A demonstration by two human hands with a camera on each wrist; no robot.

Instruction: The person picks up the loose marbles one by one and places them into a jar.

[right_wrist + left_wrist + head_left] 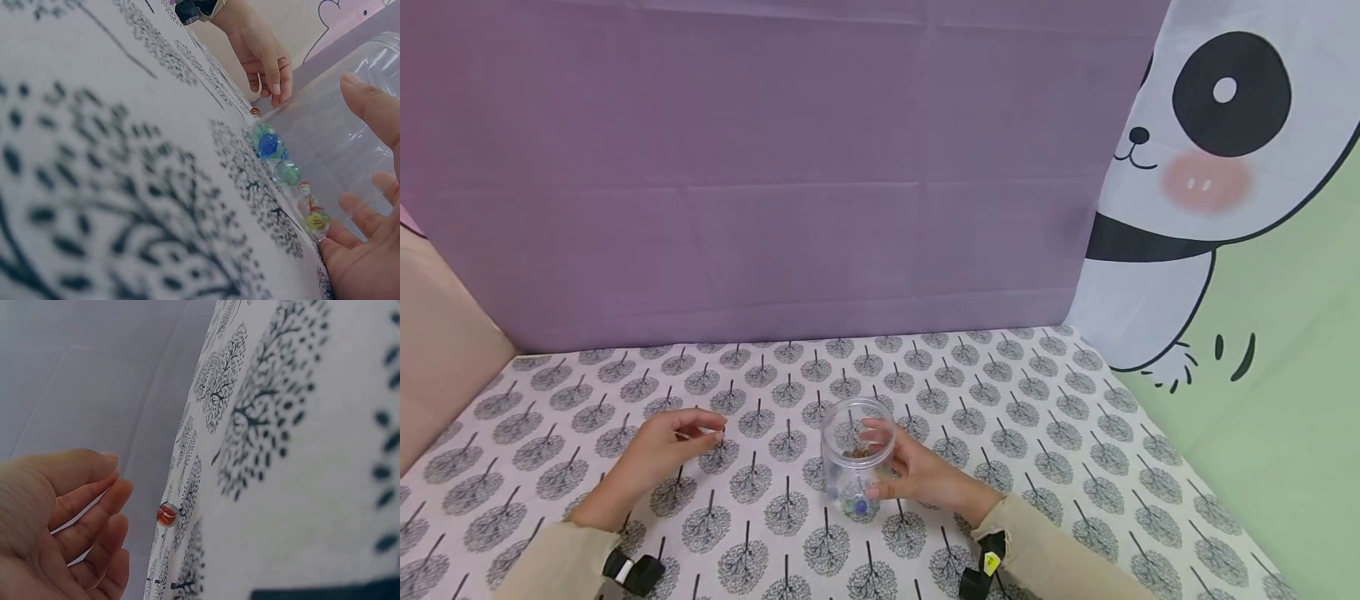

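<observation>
A clear plastic jar (pixel 837 462) stands upright on the tree-patterned cloth, its top uncovered. My right hand (pixel 917 477) holds it from the right, thumb at the near side and fingers round the far side. Several glass marbles (pixel 286 173), blue, green, yellow and red-orange, lie on the jar's bottom. My left hand (pixel 673 442) hovers to the left of the jar with loosely bent fingers and nothing visible between them. A red-and-clear marble (pixel 167 514) sits on the cloth just off its fingertips, not clearly visible in the head view.
The patterned cloth (pixel 752 554) covers the whole table. A purple curtain (pixel 805 183) hangs along the back edge. At the right is a green wall hanging with a panda (pixel 1195 183), and a beige panel (pixel 445 350) rises at the left.
</observation>
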